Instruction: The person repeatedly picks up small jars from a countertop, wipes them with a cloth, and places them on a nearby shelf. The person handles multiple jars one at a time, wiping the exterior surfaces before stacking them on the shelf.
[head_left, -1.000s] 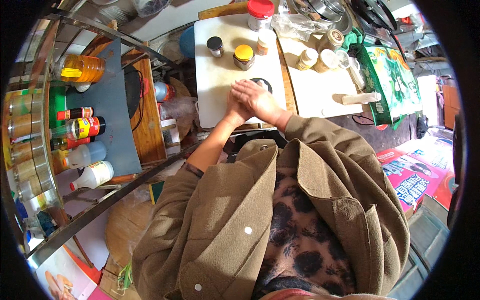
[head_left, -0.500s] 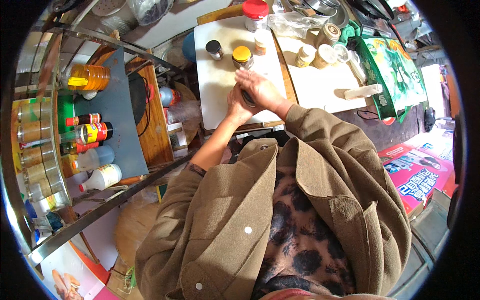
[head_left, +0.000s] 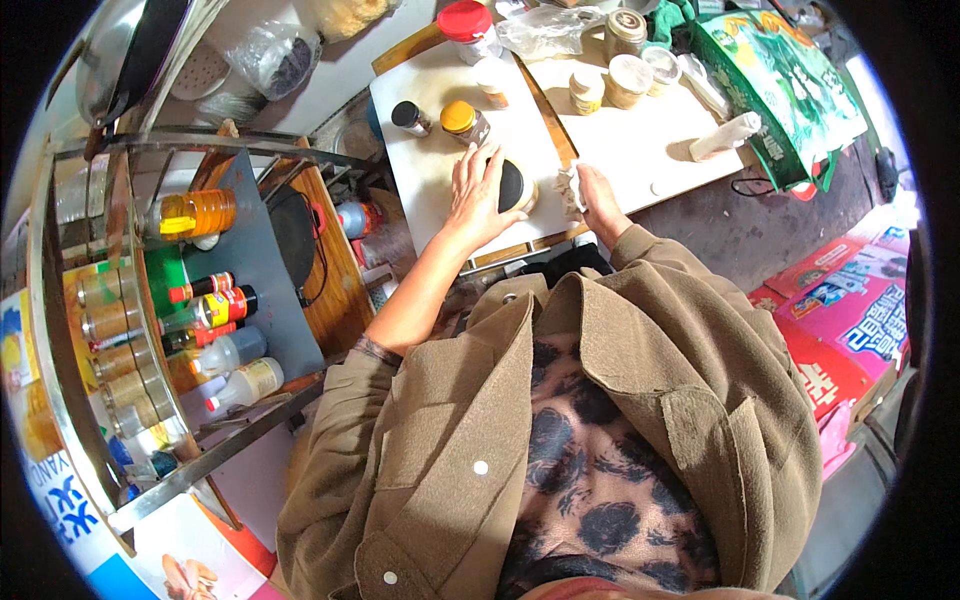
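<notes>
The bench (head_left: 549,112) stands in strong light, its wood showing as a strip between two white boards, and from here I'd call it crowded along the far side. On the left board (head_left: 440,160), close to its near edge, is the black-lidded jar (head_left: 512,187). The left hand (head_left: 475,197) lies against the jar's left side with fingers and thumb spread round it; whether that grip is clamped tight, I can't tell. The right hand (head_left: 602,203), just beyond the board's right edge, has its grip closed on a crumpled white wad (head_left: 573,190), cloth or paper, and is apart from the jar.

Farther back on that board I see a yellow-lidded jar (head_left: 462,120), a small black-capped jar (head_left: 409,118) to its left, and a white-capped bottle (head_left: 492,82); a red-lidded tub (head_left: 467,28) is at the far end. The right board (head_left: 640,135) carries a group of pale-lidded jars (head_left: 629,80) and a white roll (head_left: 725,137), with a clear plastic bag (head_left: 545,35) near its far edge and a green bag (head_left: 780,100) along its right.

Over on the left is a metal-framed rack: an oil bottle (head_left: 205,212) lies on a blue-grey sheet (head_left: 268,260), a white bottle (head_left: 248,386) nearer, and glass jars (head_left: 115,320) line the outer side. A pan hangs above. Low on the right sits a pink carton (head_left: 860,305).
</notes>
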